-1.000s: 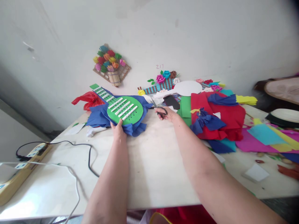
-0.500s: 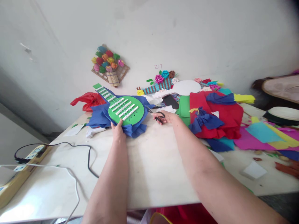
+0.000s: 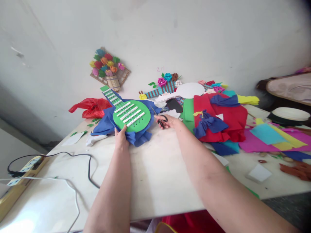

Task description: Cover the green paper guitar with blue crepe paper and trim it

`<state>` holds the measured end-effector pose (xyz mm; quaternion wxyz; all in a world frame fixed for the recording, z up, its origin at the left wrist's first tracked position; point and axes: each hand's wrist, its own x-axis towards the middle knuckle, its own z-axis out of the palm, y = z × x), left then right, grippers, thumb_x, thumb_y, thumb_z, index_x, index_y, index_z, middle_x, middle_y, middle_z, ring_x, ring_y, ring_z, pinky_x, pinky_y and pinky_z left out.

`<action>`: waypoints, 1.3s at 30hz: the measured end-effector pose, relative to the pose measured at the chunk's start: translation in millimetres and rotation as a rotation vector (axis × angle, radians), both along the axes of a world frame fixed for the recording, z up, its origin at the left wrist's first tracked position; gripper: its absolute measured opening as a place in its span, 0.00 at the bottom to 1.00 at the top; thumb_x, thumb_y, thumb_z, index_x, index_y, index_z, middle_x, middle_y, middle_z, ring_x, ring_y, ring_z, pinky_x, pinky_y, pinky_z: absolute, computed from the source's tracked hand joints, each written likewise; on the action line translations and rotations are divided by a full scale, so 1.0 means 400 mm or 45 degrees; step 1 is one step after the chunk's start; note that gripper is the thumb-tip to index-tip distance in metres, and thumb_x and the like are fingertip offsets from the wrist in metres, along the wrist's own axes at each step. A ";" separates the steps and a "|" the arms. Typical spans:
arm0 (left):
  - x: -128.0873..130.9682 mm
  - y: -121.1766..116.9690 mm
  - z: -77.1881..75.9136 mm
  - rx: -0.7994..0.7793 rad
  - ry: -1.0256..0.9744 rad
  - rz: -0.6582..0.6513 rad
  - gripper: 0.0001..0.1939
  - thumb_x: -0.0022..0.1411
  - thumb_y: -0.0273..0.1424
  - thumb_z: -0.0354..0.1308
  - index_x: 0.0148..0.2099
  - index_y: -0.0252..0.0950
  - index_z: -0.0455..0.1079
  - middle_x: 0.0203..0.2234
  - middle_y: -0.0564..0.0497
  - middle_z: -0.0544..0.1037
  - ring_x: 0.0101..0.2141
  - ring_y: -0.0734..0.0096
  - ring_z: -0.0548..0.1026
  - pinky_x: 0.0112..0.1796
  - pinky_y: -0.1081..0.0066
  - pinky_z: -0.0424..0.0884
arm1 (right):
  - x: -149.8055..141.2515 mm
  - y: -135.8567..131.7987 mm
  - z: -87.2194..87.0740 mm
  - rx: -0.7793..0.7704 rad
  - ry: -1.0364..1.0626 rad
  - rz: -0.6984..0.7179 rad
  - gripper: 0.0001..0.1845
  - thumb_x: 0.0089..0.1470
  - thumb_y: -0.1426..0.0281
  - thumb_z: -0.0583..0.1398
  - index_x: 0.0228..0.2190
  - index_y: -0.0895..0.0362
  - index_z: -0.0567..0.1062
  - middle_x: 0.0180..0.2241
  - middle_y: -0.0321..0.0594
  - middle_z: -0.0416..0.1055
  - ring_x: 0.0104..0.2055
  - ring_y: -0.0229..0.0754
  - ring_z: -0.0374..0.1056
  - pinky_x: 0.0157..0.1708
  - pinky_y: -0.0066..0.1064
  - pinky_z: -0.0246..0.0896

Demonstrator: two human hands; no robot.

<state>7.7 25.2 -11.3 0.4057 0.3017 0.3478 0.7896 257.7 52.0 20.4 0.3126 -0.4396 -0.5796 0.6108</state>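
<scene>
My left hand point(image 3: 121, 138) grips the lower edge of a green toy lute point(image 3: 143, 122), thumb on its face and fingers hidden underneath. White strips cross its body and neck over thin strings. Blue crepe paper point(image 3: 138, 138) lies beneath the lute and sticks out all around it. In my right hand point(image 3: 170, 121) is a pair of black-handled scissors point(image 3: 163, 119), with fingers through the loops. The blades point up and left at the blue paper on the lute's right side. Whether they touch the paper I cannot tell.
Red crepe paper point(image 3: 230, 119) and coloured sheets pile up at right. Behind them lie a dark phone point(image 3: 174, 105) and a white lute-shaped cutout point(image 3: 190, 90). A glue gun point(image 3: 96, 139), red plastic bag point(image 3: 91, 108) and power strip point(image 3: 26, 171) with cables are at left.
The view has shifted slightly, so the background sits further left. My right hand and the scissors have come a little closer to the lute's right edge. My left hand keeps its hold.
</scene>
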 end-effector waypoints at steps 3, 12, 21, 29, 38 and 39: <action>0.000 0.001 0.000 0.001 0.018 -0.001 0.21 0.47 0.20 0.62 0.43 0.42 0.68 0.34 0.54 0.77 0.38 0.73 0.76 0.43 0.68 0.73 | -0.004 -0.001 0.002 -0.003 -0.014 -0.016 0.28 0.50 0.45 0.56 0.30 0.60 0.66 0.16 0.37 0.68 0.14 0.34 0.64 0.07 0.19 0.44; 0.006 -0.004 0.008 0.012 -0.048 -0.028 0.20 0.47 0.18 0.61 0.42 0.41 0.68 0.32 0.55 0.77 0.35 0.75 0.77 0.40 0.69 0.74 | -0.013 0.006 0.006 0.055 -0.080 -0.069 0.28 0.49 0.45 0.57 0.30 0.60 0.65 0.16 0.37 0.68 0.14 0.34 0.64 0.07 0.19 0.44; 0.005 -0.004 0.007 0.008 -0.097 -0.034 0.22 0.47 0.18 0.61 0.45 0.41 0.69 0.34 0.53 0.77 0.37 0.71 0.77 0.41 0.67 0.74 | -0.021 -0.008 0.014 0.141 -0.086 -0.116 0.28 0.49 0.45 0.58 0.28 0.60 0.65 0.15 0.35 0.66 0.12 0.31 0.61 0.06 0.19 0.40; 0.005 -0.001 0.004 0.010 -0.087 -0.023 0.21 0.47 0.18 0.61 0.44 0.40 0.69 0.35 0.53 0.77 0.37 0.72 0.77 0.41 0.67 0.74 | -0.024 -0.005 0.003 0.139 -0.005 -0.171 0.27 0.49 0.47 0.59 0.27 0.60 0.66 0.13 0.33 0.63 0.10 0.30 0.59 0.06 0.18 0.39; 0.007 -0.002 0.007 0.003 -0.070 -0.027 0.22 0.48 0.18 0.60 0.45 0.41 0.68 0.36 0.52 0.77 0.37 0.72 0.77 0.42 0.66 0.74 | -0.030 -0.021 0.014 0.135 0.062 -0.231 0.23 0.49 0.52 0.62 0.25 0.60 0.66 0.13 0.31 0.62 0.10 0.28 0.55 0.06 0.17 0.43; 0.007 -0.002 0.007 0.002 -0.076 -0.025 0.22 0.48 0.18 0.60 0.45 0.40 0.68 0.36 0.52 0.77 0.37 0.71 0.77 0.42 0.66 0.74 | -0.031 -0.023 0.015 0.136 0.060 -0.238 0.23 0.50 0.52 0.62 0.25 0.60 0.66 0.12 0.30 0.61 0.10 0.27 0.55 0.06 0.17 0.44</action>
